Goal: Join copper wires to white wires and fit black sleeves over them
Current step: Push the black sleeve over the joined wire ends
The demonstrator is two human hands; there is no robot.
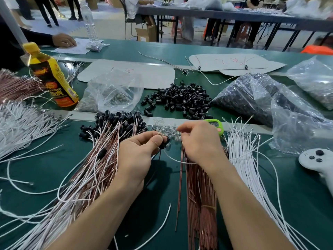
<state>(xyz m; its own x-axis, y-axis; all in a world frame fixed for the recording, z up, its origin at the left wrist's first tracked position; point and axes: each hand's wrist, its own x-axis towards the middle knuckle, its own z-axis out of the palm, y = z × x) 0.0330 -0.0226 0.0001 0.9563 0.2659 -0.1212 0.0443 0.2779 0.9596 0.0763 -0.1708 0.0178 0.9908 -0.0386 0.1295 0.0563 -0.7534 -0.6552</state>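
The left hand (pixel 138 156) pinches a small black plastic sleeve (pixel 164 143) between thumb and fingertips. A thin copper-coloured wire (pixel 159 156) and a thin white wire (pixel 177 161) trail out below it. The white wire curves across to the right hand (pixel 200 141), whose fingers are curled in close to the sleeve. Whether they grip that wire or something smaller I cannot tell, because the back of the hand hides the tips.

The main risk is probably the joint itself. It sits hidden inside or just under the sleeve, so a tug from either side could pull the two wires apart unnoticed. The slack white loop hangs just over the tied bundle of bare copper wires (pixel 198 195) under the right hand and could snag there as the sleeve is seated.

A heap of small clear glass bulbs (pixel 162 129) lies just beyond both sets of fingertips, and a careless sweep would scatter them across the green table (pixel 297 204).

The pile of sleeved copper-and-white pairs (pixel 108 141) begins right beside the left hand — a half-seated piece dropped there would be hard to find again.
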